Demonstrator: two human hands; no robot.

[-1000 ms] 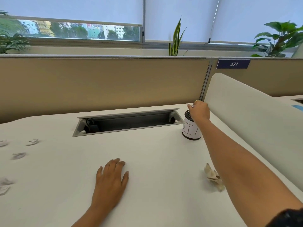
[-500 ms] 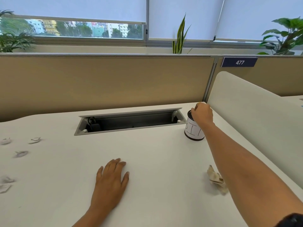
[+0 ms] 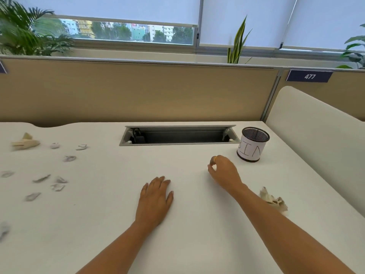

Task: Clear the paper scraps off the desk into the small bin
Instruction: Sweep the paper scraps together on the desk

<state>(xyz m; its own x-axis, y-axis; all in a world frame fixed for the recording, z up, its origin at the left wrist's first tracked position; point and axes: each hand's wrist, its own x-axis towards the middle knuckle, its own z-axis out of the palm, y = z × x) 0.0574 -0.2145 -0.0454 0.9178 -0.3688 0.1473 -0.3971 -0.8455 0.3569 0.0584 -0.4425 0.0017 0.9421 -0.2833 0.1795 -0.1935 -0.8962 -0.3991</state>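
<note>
Hovering just left of the small bin (image 3: 253, 147), the right grip (image 3: 224, 171) has its fingers loosely curled with nothing visibly in them; the left grip (image 3: 156, 196) lies flat on the tabletop (image 3: 110, 214). One crumpled scrap (image 3: 273, 201) sits on the bin's near side, and the small scraps (image 3: 57, 182) lie well to its left. A hurried reach past the bin could tip it, or a sweeping forearm could brush the small scraps off the tabletop.

An open grey cable hatch (image 3: 177, 136) sits before a tan partition (image 3: 138, 91), a spiky plant (image 3: 237, 42) behind.
</note>
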